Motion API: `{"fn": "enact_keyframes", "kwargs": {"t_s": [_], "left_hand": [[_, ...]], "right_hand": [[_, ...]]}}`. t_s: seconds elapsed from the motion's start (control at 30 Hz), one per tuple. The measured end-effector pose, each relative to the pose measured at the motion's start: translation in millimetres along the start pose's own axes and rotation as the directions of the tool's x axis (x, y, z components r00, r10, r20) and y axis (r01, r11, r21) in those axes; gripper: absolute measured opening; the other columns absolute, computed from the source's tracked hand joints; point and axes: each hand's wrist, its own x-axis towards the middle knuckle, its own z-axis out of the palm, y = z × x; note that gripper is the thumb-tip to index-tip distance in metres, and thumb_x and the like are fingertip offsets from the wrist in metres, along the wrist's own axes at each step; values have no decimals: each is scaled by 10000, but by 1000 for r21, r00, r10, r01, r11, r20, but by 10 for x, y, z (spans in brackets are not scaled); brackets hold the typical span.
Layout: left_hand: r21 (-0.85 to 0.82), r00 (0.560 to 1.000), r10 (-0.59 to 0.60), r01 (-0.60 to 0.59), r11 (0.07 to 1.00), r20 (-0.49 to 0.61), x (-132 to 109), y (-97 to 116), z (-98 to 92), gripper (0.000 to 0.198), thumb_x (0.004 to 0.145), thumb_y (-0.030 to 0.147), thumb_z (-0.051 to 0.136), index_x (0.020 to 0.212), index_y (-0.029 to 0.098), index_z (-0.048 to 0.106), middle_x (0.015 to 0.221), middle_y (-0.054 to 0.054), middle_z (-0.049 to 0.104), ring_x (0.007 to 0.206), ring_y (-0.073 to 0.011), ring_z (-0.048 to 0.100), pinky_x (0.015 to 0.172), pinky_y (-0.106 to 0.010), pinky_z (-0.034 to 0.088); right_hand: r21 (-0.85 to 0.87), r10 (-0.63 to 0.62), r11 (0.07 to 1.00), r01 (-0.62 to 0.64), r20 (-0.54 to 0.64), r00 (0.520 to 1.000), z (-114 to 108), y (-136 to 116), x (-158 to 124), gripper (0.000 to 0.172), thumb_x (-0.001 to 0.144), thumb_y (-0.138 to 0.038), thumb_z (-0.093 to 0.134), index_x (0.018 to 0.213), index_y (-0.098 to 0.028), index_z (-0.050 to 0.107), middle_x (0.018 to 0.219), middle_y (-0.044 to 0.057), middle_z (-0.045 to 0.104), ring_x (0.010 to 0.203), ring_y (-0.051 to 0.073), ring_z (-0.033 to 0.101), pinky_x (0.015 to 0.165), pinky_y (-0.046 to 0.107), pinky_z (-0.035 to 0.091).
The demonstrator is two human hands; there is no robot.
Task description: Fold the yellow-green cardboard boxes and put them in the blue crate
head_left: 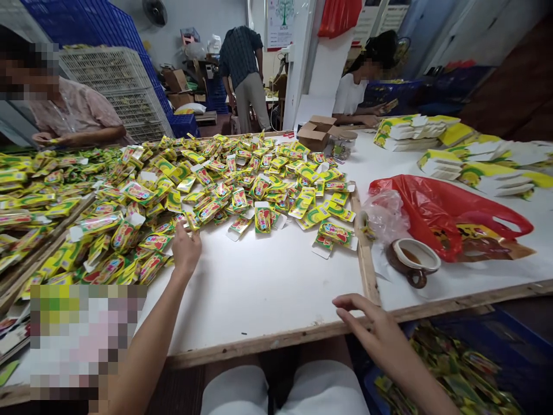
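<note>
A heap of small yellow-and-green cardboard boxes (pixel 216 207) with red printing covers the far and left part of the white table (pixel 259 294). At the near edge of this heap is my left hand (pixel 186 248), its fingers curled in a pinch on a small box, which they partly hide. My right hand (pixel 371 320) hovers over the table's front edge, thumb and forefinger apart, holding nothing. Several boxes, such as one small box (pixel 262 218) with its white end flap raised, lie along the heap's near side.
To the right, past a wooden strip (pixel 365 253), are a brown mug (pixel 412 262) of dark liquid, a red plastic bag (pixel 436 207) and stacked flat cartons (pixel 488 167). A blue crate (pixel 496 334) stands below right. A co-worker (pixel 78 109) sits left; others are behind.
</note>
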Motion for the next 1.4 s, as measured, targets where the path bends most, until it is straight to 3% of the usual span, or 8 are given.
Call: {"fn": "enact_keyframes", "kwargs": {"t_s": [0.13,0.3,0.5,0.63,0.7,0.8,1.23,1.4], "left_hand": [[6,999,22,-23,1000,26,-152,-72,-37,535,826,302,500,1318,166,339,989,-95,594,811,-239,603,745,-375,481],[98,995,91,-96,991,50,-39,103,74,696,731,428,638,1306,129,385,1107,-157,524,1062,-337,509,890,-460,407],[19,997,-36,37,999,-68,-22,172,-107,486,805,307,535,1232,101,427,967,-140,596,918,-305,588,818,-433,453],[-562,974,-227,194,804,12,-700,356,-295,504,734,352,639,1173,202,440,991,-72,607,847,-220,624,699,-323,511],[-774,949,-149,314,550,279,-1177,560,-322,593,701,341,683,1197,233,375,925,-41,614,853,-206,640,663,-289,519],[-803,868,34,443,398,495,-1760,863,-298,547,739,303,667,1177,256,343,919,-36,618,857,-191,642,675,-284,524],[-742,723,329,369,560,608,-1787,853,-343,290,843,255,522,1131,227,509,958,-55,640,846,-189,645,746,-310,514],[-754,782,317,276,596,537,-1734,859,-285,179,825,221,535,997,189,572,1063,-90,637,1020,-219,602,913,-380,468]], "right_hand": [[117,-84,990,77,60,995,242,-211,150,211,877,-351,478,909,-216,637,920,63,679,886,227,627,606,266,505],[219,-183,964,153,125,975,472,-488,217,154,884,-280,492,901,-225,635,888,35,669,857,208,615,680,274,484],[279,-153,953,118,105,983,552,-511,147,152,891,-267,490,874,-218,633,870,35,669,839,201,613,715,283,480],[382,-66,923,52,22,998,735,-431,178,155,888,-309,503,945,-213,612,955,57,662,919,211,612,786,306,490],[498,-43,866,40,-5,999,887,-423,230,220,877,-314,524,1073,-219,547,1092,77,627,987,210,604,844,323,488],[631,-22,774,44,-42,999,1073,-434,310,351,861,-303,547,1180,-230,421,1127,94,610,971,199,623,830,326,506],[509,-167,851,131,26,986,1053,-263,380,174,858,-258,539,1018,-214,588,902,33,683,849,195,649,768,302,509],[414,-211,890,193,-4,978,1065,-303,571,146,867,-232,510,798,-186,630,796,25,661,766,172,618,720,280,486]]}}
